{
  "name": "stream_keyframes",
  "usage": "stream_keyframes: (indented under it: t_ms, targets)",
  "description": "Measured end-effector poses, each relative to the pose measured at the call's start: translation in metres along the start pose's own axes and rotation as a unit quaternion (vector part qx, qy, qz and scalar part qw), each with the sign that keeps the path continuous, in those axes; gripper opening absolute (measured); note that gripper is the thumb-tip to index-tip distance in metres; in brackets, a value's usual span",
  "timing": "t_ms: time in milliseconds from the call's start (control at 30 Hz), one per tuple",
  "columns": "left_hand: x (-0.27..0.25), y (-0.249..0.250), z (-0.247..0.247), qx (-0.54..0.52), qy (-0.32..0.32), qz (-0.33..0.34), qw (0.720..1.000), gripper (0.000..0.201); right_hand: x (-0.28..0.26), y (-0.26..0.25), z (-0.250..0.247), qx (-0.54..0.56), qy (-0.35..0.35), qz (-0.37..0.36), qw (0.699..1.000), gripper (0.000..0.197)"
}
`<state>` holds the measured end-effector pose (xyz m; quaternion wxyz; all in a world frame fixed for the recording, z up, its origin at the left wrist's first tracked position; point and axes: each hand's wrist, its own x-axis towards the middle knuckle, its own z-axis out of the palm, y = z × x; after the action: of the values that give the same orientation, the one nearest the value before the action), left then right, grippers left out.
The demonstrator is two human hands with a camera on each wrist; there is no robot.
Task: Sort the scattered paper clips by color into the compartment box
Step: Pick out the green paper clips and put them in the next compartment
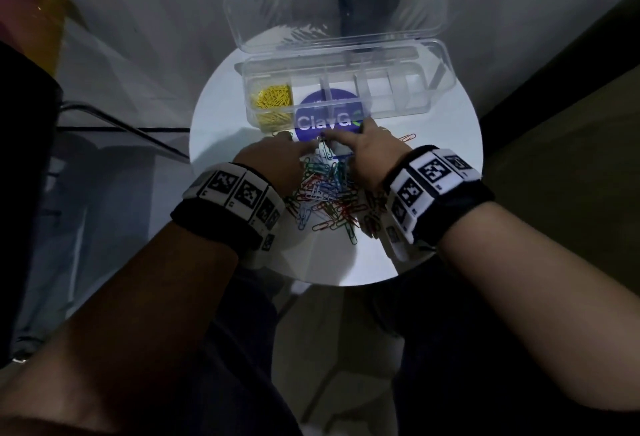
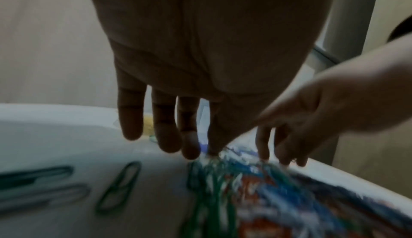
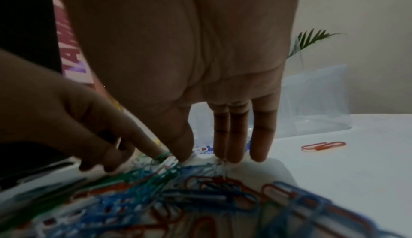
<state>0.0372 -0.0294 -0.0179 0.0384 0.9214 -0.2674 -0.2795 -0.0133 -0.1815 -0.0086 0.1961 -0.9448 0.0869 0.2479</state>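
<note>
Yellow clips [image 1: 272,98] in leftmost compartment [image 1: 268,81]

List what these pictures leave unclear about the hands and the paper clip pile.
- Head view: left hand and right hand cover their own fingertips; any pinch is hidden.
- Left wrist view: motion blur smears the paper clip pile.
- Right wrist view: compartment box is dim, its contents unreadable.

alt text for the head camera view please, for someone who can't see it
Two hands, left hand and right hand, reach into a heap of mixed-color paper clips on a round white table. Behind it stands an open clear compartment box, with yellow paper clips filling its leftmost compartment.
</note>
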Motion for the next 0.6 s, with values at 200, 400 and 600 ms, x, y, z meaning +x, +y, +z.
stream_keyframes:
  t_ms: [200, 400, 600]
  targets:
    - [-0.001, -0.012, -0.004, -0.001, 0.037, -0.01, 0.999, 0.031, -0.001, 0.013, 0.002, 0.006, -0.005, -0.006, 1.0, 0.043]
    - [0.001, -0.006, 0.002, -0.037, 0.021, 0.006, 0.999, 0.045, -0.003, 0.002, -0.005, -0.015, 0.021, -0.032, 0.999, 0.046]
    - [0.0, -0.002, 0.001, 0.063, 0.04, -0.01, 0.997, 0.035, 0.002, -0.007, -0.006, -0.069, -0.009, -0.012, 0.997, 0.046]
